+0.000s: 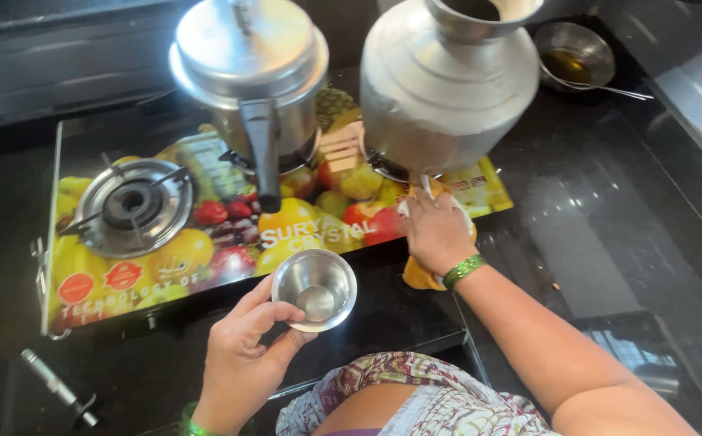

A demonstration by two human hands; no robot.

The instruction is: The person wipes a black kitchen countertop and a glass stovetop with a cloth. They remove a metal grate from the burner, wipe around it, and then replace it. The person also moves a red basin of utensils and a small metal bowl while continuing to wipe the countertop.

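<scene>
My left hand (242, 355) holds a small steel bowl (315, 289) by its rim, just in front of the stove; a little liquid shows at its bottom. My right hand (436, 230) presses flat on a yellow cloth (418, 276) at the stove's front right corner, right below a big round steel water pot (448, 77). A green bangle circles each wrist.
The glass-top gas stove (165, 258) has a fruit picture. A pressure cooker (250, 69) sits on the middle burner, its black handle pointing toward me; the left burner (131, 206) is bare. A small steel pan with oil and a spoon (575, 56) stands back right. A gas lighter (56, 387) lies front left on the black counter.
</scene>
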